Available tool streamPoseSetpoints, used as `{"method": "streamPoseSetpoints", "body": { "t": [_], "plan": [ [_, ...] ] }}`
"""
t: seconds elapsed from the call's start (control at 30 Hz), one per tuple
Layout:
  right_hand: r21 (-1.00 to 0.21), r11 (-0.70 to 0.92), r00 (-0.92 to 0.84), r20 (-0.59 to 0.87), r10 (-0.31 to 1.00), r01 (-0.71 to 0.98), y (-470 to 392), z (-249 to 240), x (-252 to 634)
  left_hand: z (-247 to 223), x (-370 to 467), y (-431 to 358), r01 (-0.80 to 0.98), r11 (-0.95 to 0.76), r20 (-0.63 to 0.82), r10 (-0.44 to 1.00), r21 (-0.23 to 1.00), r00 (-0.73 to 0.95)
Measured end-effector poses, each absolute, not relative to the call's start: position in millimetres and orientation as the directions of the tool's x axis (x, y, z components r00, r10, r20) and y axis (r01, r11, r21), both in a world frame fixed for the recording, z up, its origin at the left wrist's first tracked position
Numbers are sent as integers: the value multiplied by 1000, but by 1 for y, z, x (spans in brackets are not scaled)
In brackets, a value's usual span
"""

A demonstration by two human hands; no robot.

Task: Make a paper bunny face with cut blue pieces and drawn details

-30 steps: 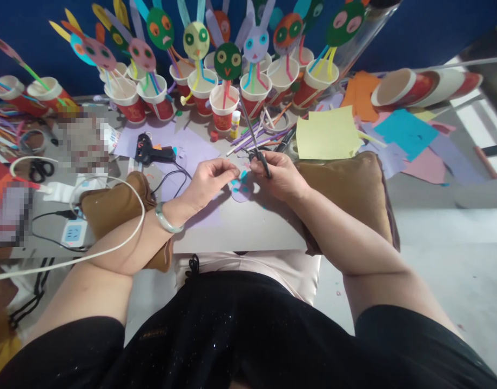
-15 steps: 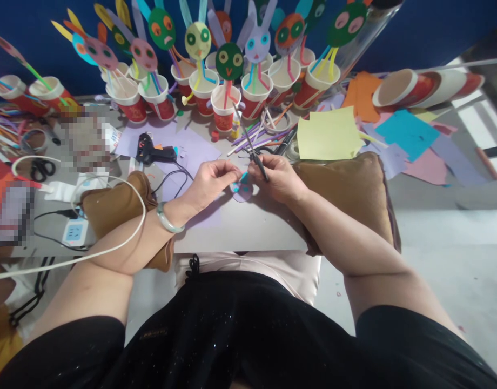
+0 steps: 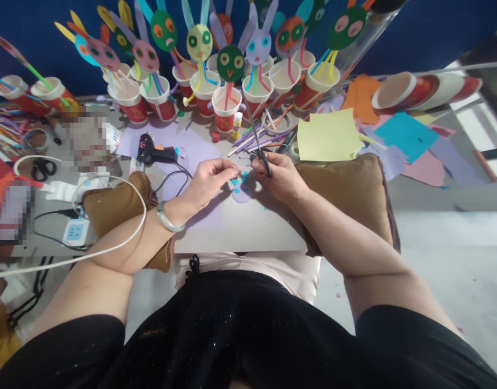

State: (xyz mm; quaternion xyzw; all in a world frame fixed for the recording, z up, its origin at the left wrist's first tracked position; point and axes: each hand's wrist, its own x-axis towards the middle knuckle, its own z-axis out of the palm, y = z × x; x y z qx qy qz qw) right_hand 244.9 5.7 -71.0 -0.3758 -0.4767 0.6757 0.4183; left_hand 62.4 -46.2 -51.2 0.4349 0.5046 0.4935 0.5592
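Note:
My right hand is closed around dark-handled scissors, their blades pointing up and away from me over the straws. My left hand has thumb and forefinger pinched together, a short gap away from the right; whatever sits between the fingertips is too small to make out. Just below the hands lies a rounded purple paper piece with small blue bits on it. A few tiny blue scraps are scattered on the tabletop to its right.
Paper cups with paper animal heads line the back. A black glue gun and its cord lie left. Brown cushions flank my forearms. Yellow paper and coloured sheets lie right; a white cable crosses my left arm.
My hands have moved slightly apart. The blue bit that showed between the fingertips is gone from there, and more of the purple piece below is visible.

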Motion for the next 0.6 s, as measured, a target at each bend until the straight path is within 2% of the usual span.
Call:
{"method": "streamPoseSetpoints", "body": {
  "t": [0.27,0.6],
  "plan": [
    [-955,-221,-430,-119,895,-196,0,-73,241,-53,63,-48,-81,99,-97,995,992,22],
    [-953,-217,-433,-107,895,-212,-2,-72,241,-57,64,-48,-58,124,-121,991,991,48]
  ]
}}
